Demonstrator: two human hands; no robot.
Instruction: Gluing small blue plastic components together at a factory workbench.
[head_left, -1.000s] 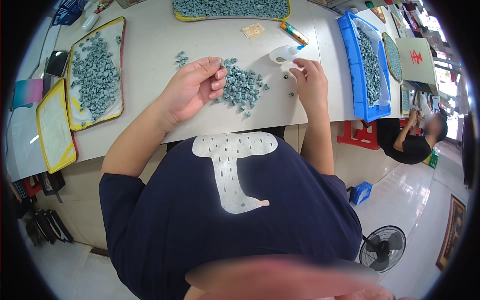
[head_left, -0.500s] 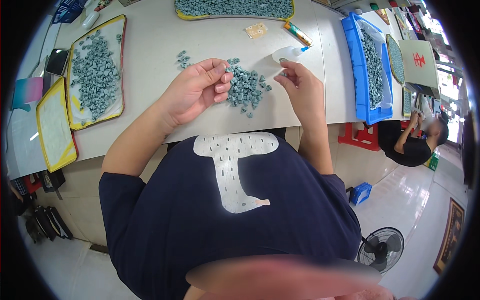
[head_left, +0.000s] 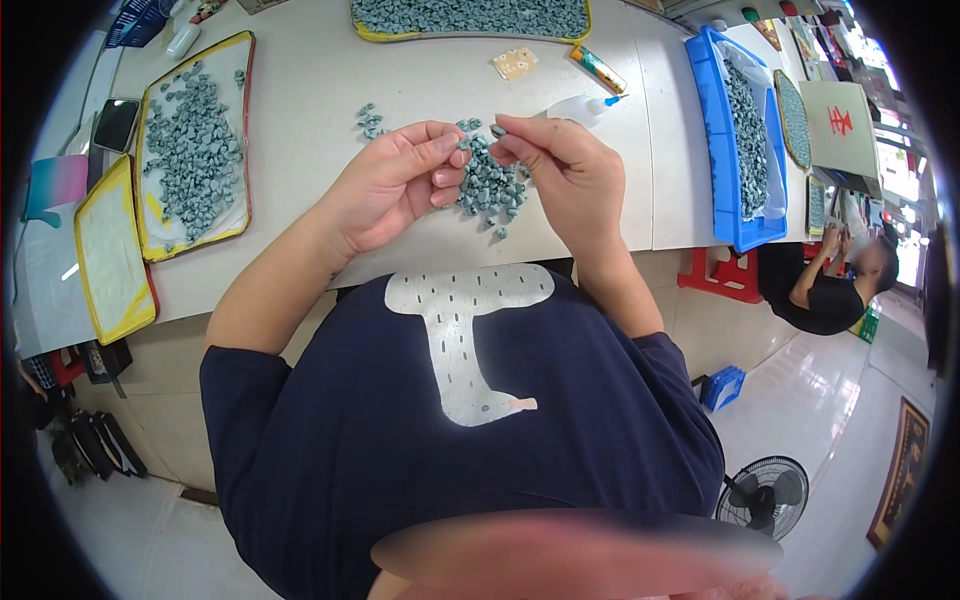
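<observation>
My left hand [head_left: 408,180] is closed, with a small grey-green piece pinched at its thumb and fingertip. Facing it, my right hand [head_left: 572,175] pinches another small grey-green piece [head_left: 498,131] between thumb and index finger. The fingertips of both hands are close together but apart. Below and between them lies a loose pile of small grey-green pieces [head_left: 492,190] on the white table, partly covered by my right hand. A smaller cluster of pieces [head_left: 369,122] lies beyond my left hand. Past my right hand is a whitish squeeze bottle [head_left: 580,108] with a blue tip.
A yellow-rimmed tray of pieces [head_left: 247,130] stands left, overlapped by a second yellow-edged tray [head_left: 108,250]. Beside them lies a phone [head_left: 116,125]. Another filled tray [head_left: 470,37] is at the back, near a tube [head_left: 598,68]. Right stands a blue bin [head_left: 722,190]; beyond sits a person [head_left: 825,285].
My right hand has moved left from beside the squeeze bottle, bringing its piece close to my left fingertips. My left hand has hardly moved.
</observation>
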